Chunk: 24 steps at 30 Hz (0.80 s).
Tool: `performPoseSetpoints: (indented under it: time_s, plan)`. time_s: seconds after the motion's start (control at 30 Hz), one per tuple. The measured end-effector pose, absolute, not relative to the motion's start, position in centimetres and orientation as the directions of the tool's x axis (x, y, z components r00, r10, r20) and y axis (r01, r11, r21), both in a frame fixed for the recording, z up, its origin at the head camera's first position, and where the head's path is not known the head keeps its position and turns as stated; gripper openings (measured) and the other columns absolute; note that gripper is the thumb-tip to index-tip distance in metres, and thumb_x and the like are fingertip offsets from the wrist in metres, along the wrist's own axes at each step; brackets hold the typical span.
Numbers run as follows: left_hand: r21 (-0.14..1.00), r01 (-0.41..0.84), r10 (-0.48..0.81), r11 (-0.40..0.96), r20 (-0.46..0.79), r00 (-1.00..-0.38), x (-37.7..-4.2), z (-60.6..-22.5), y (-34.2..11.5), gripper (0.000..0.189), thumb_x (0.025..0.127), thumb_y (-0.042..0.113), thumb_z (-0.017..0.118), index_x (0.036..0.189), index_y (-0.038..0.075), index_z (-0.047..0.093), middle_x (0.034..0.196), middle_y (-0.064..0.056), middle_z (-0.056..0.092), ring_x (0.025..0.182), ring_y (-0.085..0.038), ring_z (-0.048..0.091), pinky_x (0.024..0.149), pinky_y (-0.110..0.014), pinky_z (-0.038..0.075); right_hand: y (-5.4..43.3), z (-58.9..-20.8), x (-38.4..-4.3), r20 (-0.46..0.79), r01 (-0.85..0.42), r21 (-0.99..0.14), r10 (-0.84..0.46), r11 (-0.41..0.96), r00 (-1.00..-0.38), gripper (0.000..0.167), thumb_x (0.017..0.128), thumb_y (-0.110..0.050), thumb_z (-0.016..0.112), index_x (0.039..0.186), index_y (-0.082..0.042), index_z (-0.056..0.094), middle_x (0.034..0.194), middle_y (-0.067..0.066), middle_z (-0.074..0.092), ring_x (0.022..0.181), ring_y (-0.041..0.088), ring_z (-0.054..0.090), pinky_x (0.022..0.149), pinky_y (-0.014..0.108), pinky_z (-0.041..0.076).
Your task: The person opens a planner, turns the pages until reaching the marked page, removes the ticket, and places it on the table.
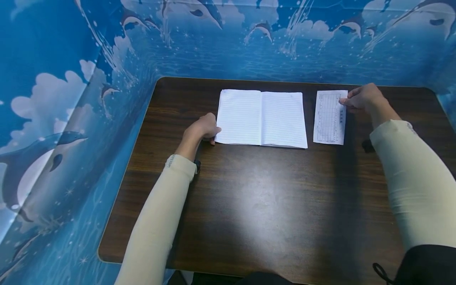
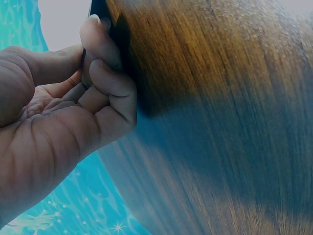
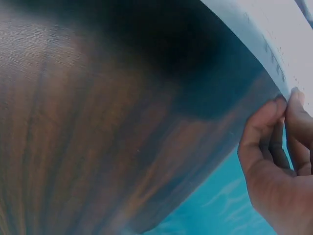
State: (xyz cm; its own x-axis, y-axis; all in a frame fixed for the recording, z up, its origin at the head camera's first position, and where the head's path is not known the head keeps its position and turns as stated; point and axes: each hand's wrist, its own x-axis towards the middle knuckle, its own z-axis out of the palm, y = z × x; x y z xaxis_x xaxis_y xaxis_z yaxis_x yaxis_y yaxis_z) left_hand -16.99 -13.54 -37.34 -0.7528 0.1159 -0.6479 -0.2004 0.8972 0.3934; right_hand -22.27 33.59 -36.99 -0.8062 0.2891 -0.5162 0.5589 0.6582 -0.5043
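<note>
An open notebook [image 1: 238, 116] with blank lined pages lies toward the back of the table. My left hand [image 1: 204, 127] pinches its left edge near the lower corner, thumb on top; in the left wrist view the fingers of that hand [image 2: 73, 93] curl under the white page. To the right of the notebook is a printed paper slip [image 1: 329, 118] with a table of rows. Its upper right edge is pinched between thumb and fingers of my right hand [image 1: 365, 99]. The right wrist view shows the slip [image 3: 259, 41] bowed above the tabletop, with the right hand [image 3: 281, 147] at its edge.
The dark wood-grain table [image 1: 263, 206] has rounded corners. A blue dolphin-patterned cloth [image 1: 228, 51] surrounds it at the back and sides. A small dark object [image 1: 367, 146] shows beside the right sleeve. A black cord loop [image 1: 382, 272] is at the lower right.
</note>
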Motion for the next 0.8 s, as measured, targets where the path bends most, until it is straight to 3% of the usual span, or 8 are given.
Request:
performPoseSetpoints:
  time_s: [0.13, 0.23, 0.33, 0.57, 0.8]
  plan:
    - [0.397, -0.207, 0.115, 0.894, -0.650, -0.751, -17.0, -37.4, -13.5, 0.025, 0.115, 0.015, 0.046, 0.121, -0.006, 0.058, 0.071, -0.007, 0.059, 0.060, -0.017, 0.066, 0.083, -0.036, 0.051, 32.7, -38.2, -21.1, -0.459, 0.543, -0.507, 0.324, 0.669, -0.827, 0.052, 0.109, -0.025, 0.064, 0.149, 0.006, 0.053, 0.132, 0.029, 0.064, 0.104, 0.034, 0.068, 0.105, 0.047, 0.057]
    - [0.395, -0.200, 0.117, 0.897, -0.648, -0.753, -17.0, -37.4, -13.6, 0.026, 0.115, 0.015, 0.046, 0.119, -0.006, 0.059, 0.070, -0.007, 0.060, 0.060, -0.017, 0.065, 0.085, -0.036, 0.051, 32.0, -38.8, -20.3, -0.417, 0.518, -0.502, 0.331, 0.692, -0.847, 0.055, 0.111, -0.026, 0.060, 0.154, 0.006, 0.049, 0.151, 0.034, 0.052, 0.124, 0.045, 0.058, 0.117, 0.057, 0.047]
    - [0.389, -0.199, 0.116, 0.899, -0.651, -0.750, -17.1, -37.5, -13.5, 0.026, 0.115, 0.016, 0.046, 0.120, -0.006, 0.059, 0.070, -0.006, 0.060, 0.060, -0.017, 0.065, 0.085, -0.036, 0.051, 31.7, -39.7, -20.0, -0.384, 0.485, -0.491, 0.320, 0.723, -0.866, 0.053, 0.111, -0.026, 0.059, 0.152, 0.007, 0.051, 0.152, 0.035, 0.050, 0.127, 0.049, 0.051, 0.117, 0.062, 0.045]
    - [0.374, -0.204, 0.102, 0.905, -0.656, -0.748, -17.1, -37.4, -13.2, 0.027, 0.115, 0.017, 0.048, 0.122, -0.006, 0.059, 0.072, -0.007, 0.060, 0.063, -0.019, 0.066, 0.081, -0.035, 0.050, 31.7, -41.1, -20.0, -0.355, 0.483, -0.508, 0.338, 0.713, -0.872, 0.054, 0.111, -0.025, 0.059, 0.155, 0.005, 0.049, 0.155, 0.035, 0.049, 0.133, 0.052, 0.051, 0.120, 0.065, 0.042]
    - [0.370, -0.221, 0.088, 0.903, -0.660, -0.746, -17.1, -37.3, -13.3, 0.026, 0.115, 0.018, 0.047, 0.123, -0.005, 0.058, 0.074, -0.008, 0.060, 0.064, -0.019, 0.066, 0.081, -0.035, 0.049, 30.7, -41.1, -20.6, -0.335, 0.488, -0.541, 0.357, 0.685, -0.872, 0.051, 0.112, -0.025, 0.058, 0.154, 0.002, 0.051, 0.154, 0.031, 0.051, 0.132, 0.046, 0.055, 0.119, 0.060, 0.045]
